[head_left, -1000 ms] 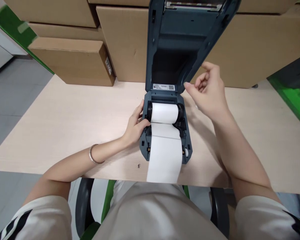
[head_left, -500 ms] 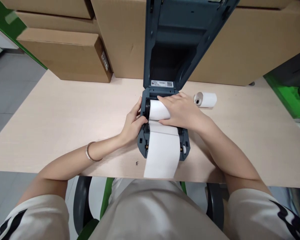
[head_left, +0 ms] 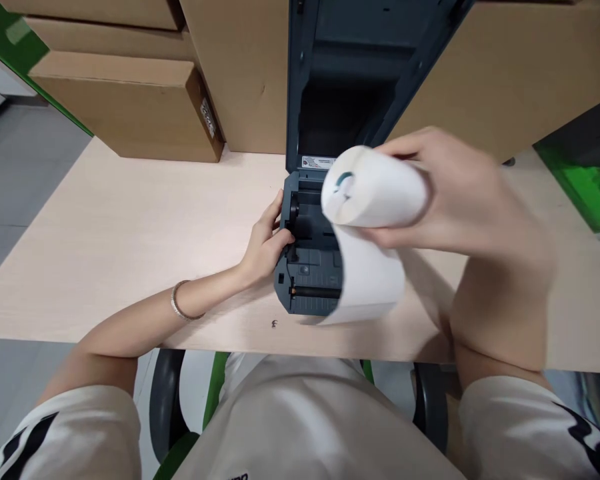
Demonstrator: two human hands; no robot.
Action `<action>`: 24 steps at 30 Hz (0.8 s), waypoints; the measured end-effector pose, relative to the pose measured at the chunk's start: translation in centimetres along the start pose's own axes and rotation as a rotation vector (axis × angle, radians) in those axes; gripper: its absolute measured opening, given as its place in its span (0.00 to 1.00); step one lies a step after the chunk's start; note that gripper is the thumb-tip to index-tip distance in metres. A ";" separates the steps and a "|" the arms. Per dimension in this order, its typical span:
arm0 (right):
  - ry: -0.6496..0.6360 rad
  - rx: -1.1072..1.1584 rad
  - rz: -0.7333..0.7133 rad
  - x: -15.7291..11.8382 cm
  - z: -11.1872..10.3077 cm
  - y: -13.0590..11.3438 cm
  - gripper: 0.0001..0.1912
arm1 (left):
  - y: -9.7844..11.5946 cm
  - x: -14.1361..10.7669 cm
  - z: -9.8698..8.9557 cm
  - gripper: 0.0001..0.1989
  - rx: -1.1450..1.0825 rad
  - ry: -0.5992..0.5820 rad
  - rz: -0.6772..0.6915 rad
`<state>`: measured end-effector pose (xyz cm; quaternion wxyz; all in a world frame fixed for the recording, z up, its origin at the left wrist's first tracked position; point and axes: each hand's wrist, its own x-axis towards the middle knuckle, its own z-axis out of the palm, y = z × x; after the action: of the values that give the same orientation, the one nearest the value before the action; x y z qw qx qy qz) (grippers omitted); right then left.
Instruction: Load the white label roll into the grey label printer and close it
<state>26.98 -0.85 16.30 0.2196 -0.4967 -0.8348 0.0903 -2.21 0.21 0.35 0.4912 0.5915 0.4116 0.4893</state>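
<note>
Out of the printer (head_left: pixel 305 267) comes the roll (head_left: pixel 387 187), which sat in its bay half a second ago and now hangs above the printer's right side, gripped in your right hand (head_left: pixel 455 193), blurred by motion. Its loose strip (head_left: pixel 370 280) curls down in front of the printer's right half. Your left hand (head_left: pixel 265 247) grips the printer's left edge, thumb on top. Behind, the lid (head_left: pixel 360 73) stands raised; a box (head_left: pixel 125 113) sits on the table (head_left: pixel 155 220) to your left.
</note>
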 end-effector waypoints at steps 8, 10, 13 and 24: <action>-0.121 -0.158 0.248 0.1 -2.4 6.6 0.36 | -0.2 0.1 -0.4 0.51 0.026 -0.026 -0.003; -0.166 -0.184 0.274 1.1 -1.2 7.8 0.30 | -0.2 0.1 -0.5 0.52 0.022 -0.029 -0.012; -0.203 -0.171 0.288 2.4 0.8 8.8 0.30 | -0.2 0.0 -0.6 0.53 0.026 -0.026 -0.026; -0.401 -0.028 0.258 3.5 5.5 11.1 0.38 | -0.8 0.2 -0.8 0.50 0.031 -0.047 0.021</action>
<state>31.76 8.00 8.34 0.0293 -0.5744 -0.7925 0.2027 -2.91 0.74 -0.40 0.4861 0.6149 0.4012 0.4739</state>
